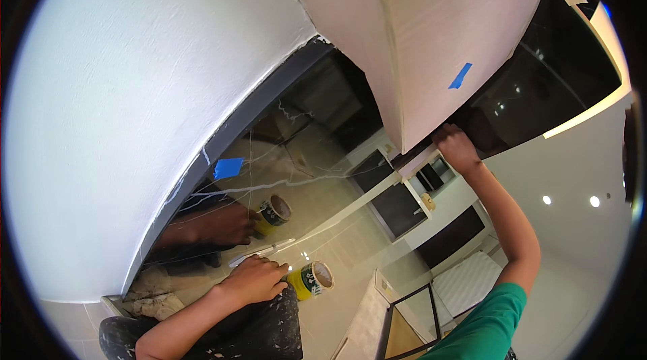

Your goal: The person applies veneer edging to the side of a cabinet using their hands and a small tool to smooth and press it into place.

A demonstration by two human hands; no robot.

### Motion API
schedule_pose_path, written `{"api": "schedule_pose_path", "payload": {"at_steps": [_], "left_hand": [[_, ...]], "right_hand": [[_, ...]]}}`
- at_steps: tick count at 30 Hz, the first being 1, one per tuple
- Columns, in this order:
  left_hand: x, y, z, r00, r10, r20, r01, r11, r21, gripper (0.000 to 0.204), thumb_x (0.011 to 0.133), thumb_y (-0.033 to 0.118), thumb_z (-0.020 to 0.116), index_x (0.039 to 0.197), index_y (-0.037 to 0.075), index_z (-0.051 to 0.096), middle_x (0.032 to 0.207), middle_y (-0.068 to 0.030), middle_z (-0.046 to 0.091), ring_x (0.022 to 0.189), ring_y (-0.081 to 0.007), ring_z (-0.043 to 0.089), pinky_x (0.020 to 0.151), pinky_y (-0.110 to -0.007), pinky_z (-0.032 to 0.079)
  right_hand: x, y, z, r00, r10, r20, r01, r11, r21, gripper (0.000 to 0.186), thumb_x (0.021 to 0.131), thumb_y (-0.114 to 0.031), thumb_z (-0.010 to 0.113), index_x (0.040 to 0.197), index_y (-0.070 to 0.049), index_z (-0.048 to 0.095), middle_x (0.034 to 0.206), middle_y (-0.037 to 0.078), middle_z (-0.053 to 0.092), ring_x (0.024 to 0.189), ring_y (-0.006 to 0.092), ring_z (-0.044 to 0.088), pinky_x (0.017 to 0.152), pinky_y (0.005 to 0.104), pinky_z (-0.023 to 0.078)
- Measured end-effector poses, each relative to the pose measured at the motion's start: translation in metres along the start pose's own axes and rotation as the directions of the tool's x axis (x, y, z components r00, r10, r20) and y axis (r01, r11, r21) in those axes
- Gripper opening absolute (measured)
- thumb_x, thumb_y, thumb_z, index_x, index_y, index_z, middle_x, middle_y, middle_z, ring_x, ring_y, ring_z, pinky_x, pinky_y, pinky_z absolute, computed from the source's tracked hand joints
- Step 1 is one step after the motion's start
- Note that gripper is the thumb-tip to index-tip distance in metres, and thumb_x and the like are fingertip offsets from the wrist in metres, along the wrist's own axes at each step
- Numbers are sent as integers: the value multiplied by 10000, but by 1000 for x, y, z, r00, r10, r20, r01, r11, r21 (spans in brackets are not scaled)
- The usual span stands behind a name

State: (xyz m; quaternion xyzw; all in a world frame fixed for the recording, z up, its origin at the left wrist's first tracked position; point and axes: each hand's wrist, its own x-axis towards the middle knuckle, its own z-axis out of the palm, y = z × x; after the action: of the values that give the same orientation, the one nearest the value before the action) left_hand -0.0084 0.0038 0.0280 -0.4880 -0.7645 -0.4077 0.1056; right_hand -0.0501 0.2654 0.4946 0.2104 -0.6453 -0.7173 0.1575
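My left hand (257, 279), fingers curled, is low by my dark, paint-specked knee (276, 323). Its fingertips close on a yellow roll of tape (303, 284) with a brown core. Just above the knuckles lies a slim, pale, flat tool (253, 253); whether the hand touches it is hidden. My right hand (457, 148) is raised at the right, fingers bent against the lower edge of a dark glossy panel (546, 77), beside a pale pinkish surface (438, 16). What its fingers grip does not show.
A dark reflective pane (317, 151) with white streaks mirrors my left hand and the tape roll. Blue tape (228, 168) sticks to it, and another blue strip (460, 76) to the pinkish surface. A white wall (148, 90) fills the left. A black frame (414, 319) stands lower right.
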Motion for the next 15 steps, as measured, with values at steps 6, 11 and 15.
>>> {"api": "schedule_pose_path", "payload": {"at_steps": [6, 11, 15], "left_hand": [[-3, 0, 15, 991, 57, -122, -60, 998, -28, 284, 874, 296, 614, 996, 42, 642, 848, -184, 677, 842, -382, 664, 793, -491, 515], [-3, 0, 11, 985, 67, -161, -71, 997, -22, 271, 863, 297, 628, 972, 48, 639, 843, -178, 679, 824, -386, 665, 779, -499, 514], [-4, 0, 6, 988, 46, -144, -45, 999, 9, 265, 853, 295, 637, 948, 48, 632, 846, -176, 680, 825, -382, 666, 776, -498, 515]], "right_hand": [[5, -8, 16, 972, 106, 209, -102, 994, -28, 101, 755, -137, 621, 770, -122, 719, 794, 69, 704, 843, 235, 693, 761, 348, 539], [9, -1, -51, 998, 34, 61, -30, 998, -60, 112, 761, -143, 619, 781, -117, 725, 812, 72, 709, 841, 240, 695, 778, 354, 538], [9, 5, -68, 1000, 14, 17, -13, 998, -60, 117, 773, -143, 606, 787, -115, 719, 822, 75, 708, 857, 235, 691, 806, 360, 527]]}}
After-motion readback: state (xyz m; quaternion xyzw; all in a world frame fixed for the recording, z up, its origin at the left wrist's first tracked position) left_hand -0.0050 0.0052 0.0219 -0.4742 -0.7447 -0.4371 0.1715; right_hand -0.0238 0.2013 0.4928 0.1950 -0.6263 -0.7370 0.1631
